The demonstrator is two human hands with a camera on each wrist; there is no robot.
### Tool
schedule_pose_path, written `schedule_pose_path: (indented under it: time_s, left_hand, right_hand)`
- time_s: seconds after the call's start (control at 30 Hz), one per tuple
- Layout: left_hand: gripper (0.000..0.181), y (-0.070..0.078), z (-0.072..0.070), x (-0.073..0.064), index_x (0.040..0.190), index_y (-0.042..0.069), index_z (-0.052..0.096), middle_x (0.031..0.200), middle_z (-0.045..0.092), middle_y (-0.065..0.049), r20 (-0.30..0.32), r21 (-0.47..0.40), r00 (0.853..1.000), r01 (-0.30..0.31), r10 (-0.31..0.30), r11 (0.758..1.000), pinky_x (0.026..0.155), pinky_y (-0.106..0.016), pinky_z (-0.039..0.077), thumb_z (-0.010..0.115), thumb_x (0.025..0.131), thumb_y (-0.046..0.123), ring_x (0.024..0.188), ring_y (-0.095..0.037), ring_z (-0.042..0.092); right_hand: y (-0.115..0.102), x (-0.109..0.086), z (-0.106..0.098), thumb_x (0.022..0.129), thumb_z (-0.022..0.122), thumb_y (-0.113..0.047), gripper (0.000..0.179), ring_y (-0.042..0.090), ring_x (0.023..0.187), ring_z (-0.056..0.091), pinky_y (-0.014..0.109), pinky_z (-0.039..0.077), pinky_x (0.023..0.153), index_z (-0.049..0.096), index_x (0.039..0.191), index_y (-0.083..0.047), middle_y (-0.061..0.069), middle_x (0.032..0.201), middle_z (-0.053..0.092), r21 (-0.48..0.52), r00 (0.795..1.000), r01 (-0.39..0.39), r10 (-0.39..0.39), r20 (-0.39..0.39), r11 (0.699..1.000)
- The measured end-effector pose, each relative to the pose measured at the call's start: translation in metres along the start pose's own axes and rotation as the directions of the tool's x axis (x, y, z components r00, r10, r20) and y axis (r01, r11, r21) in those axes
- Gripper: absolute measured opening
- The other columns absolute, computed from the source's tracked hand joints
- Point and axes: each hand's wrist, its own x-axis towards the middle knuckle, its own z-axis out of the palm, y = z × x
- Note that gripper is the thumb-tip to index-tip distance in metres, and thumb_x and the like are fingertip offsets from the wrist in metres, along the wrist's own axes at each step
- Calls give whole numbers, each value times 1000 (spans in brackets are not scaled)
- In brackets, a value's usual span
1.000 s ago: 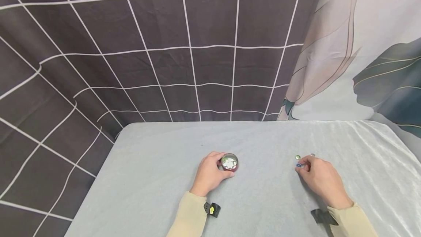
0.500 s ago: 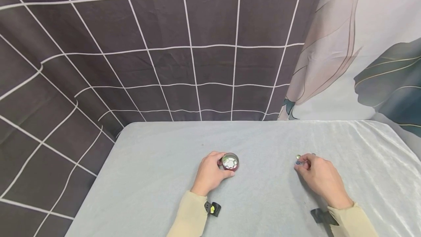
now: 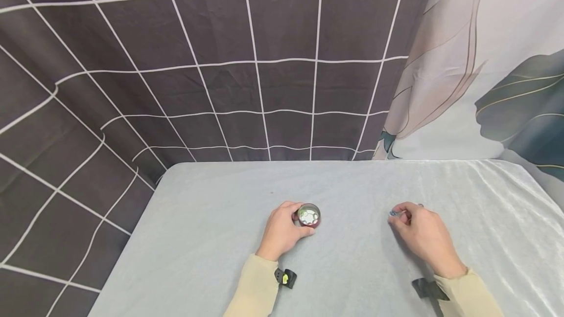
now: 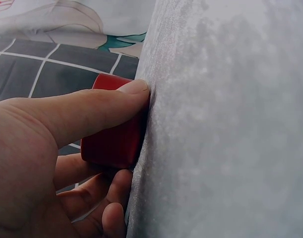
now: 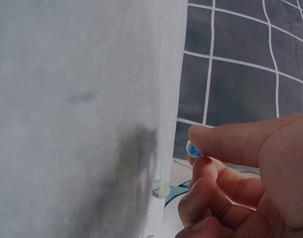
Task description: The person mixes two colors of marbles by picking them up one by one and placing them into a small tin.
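Note:
My left hand grips a small round red container that stands on the cloth-covered table; thumb and fingers lie around its side. Its inside looks shiny, with a few small roundish things in it, too small to tell apart. In the left wrist view its smooth red wall shows between thumb and fingers. My right hand pinches a blue-and-clear glass marble between thumb and forefinger, lifted off the cloth. A greenish clear marble rests on the table below that hand, hidden behind it in the head view.
Another small marble shows just past the right hand's knuckles. Pale grey velvety cloth covers the table. Behind it hang a dark curtain with white grid lines and a leaf-patterned curtain.
My right hand has picked the blue marble up off the cloth and moved slightly left and away from me. The left hand and the red container have stayed in place.

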Motion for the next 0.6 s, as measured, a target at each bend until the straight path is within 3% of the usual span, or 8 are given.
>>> schedule_pose_path:
  time_s: [0.6]
  left_hand:
    - [54, 0, -1, 0, 120, 6, 71, 108, 66, -2, 0, 6, 1000, -4, 4, 1000, 84, -38, 49, 92, 72, 20, 91, -16, 59]
  right_hand:
    - [-20, 0, 9, 87, 73, -12, 13, 12, 57, 48, 34, 42, 57, 71, 95, -2, -5, 66, 56, 18, 998, 62, -61, -31, 998]
